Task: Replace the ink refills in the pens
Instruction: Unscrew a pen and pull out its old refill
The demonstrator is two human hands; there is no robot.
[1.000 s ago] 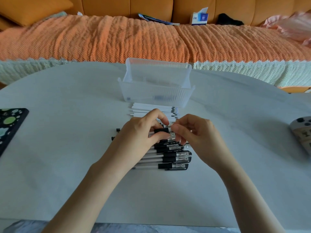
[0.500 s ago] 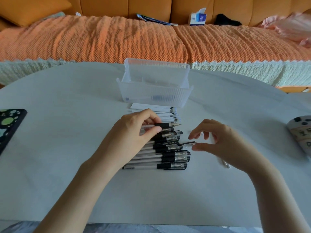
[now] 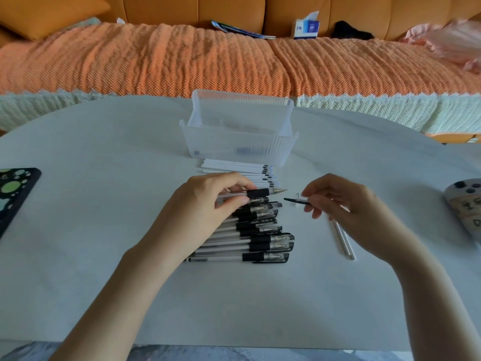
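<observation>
Home, probably living room: orange sofa [image 3: 234,6] (knitted throw [image 3: 156,63]), tissue box [image 3: 306,27], table [image 3: 104,142].

Just beyond the grip, a clear ribbed bin [image 3: 239,147] stands on the white table [image 3: 104,152]. Far to the left of the grip lies a dark pad [image 3: 15,194] with green dots. Far to the right lies a grey controller [image 3: 466,204], cut by the frame edge. Well beyond, a sofa [image 3: 182,9] under an orange knit cover [image 3: 156,61] carries a tissue box [image 3: 307,28], a blue booklet [image 3: 234,28], a black item [image 3: 351,31] and a pink cloth [image 3: 453,40].
</observation>
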